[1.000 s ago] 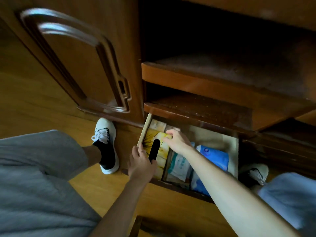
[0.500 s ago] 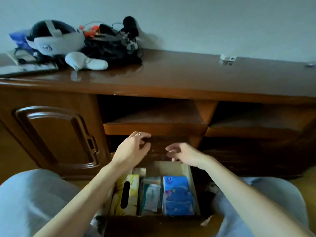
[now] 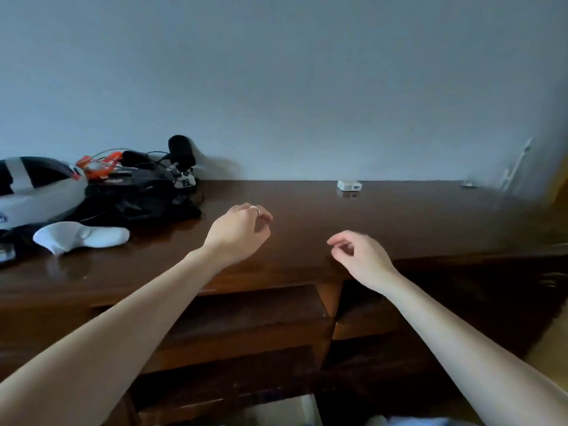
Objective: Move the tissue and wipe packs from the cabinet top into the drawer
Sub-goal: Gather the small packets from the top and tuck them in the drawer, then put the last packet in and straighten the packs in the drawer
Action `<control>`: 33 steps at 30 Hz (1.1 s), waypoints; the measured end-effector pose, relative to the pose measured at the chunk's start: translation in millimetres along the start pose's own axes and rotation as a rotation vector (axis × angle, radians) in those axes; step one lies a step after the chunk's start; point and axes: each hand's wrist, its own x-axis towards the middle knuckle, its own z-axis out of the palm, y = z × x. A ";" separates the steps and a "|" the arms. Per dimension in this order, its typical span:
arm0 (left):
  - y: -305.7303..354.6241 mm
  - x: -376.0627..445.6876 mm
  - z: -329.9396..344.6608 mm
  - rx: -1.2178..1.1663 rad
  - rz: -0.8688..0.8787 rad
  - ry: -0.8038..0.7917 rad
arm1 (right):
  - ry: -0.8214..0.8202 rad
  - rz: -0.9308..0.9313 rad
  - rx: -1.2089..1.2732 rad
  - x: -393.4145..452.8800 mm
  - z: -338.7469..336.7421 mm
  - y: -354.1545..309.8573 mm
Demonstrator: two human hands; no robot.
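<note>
**Both hands up over a surface with no packs in sight**

The cabinet top (image 3: 384, 216), a glossy dark surface, carries a headset (image 3: 37, 192), tangled black gear (image 3: 144, 192), a white controller (image 3: 81, 238) and a small white box (image 3: 349, 185); no tissue or wipe pack shows on it. The drawer (image 3: 276, 410) is barely visible at the bottom edge, its contents unreadable. Such packs should be light, soft and slick-wrapped, best gripped across the short sides. The left hand (image 3: 238, 233) and right hand (image 3: 359, 256) hover above the surface, fingers (image 3: 336, 241) loosely curled, holding nothing.

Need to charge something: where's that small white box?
Head view: the white box sits on the cabinet top, right of centre against the wall, beyond the right hand.
</note>
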 end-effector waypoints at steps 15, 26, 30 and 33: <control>29.0 221.1 138.5 0.082 0.102 -0.186 | -0.116 -0.131 -0.203 69.3 11.9 33.5; 7.9 235.9 188.8 0.140 0.151 -0.047 | 0.260 0.078 -0.405 281.2 38.9 85.9; 6.8 238.7 192.8 0.164 0.156 -0.059 | 0.266 0.163 -0.499 341.1 36.4 125.3; 6.7 240.6 196.2 0.233 0.193 -0.071 | 0.069 0.329 -0.499 367.9 35.7 148.8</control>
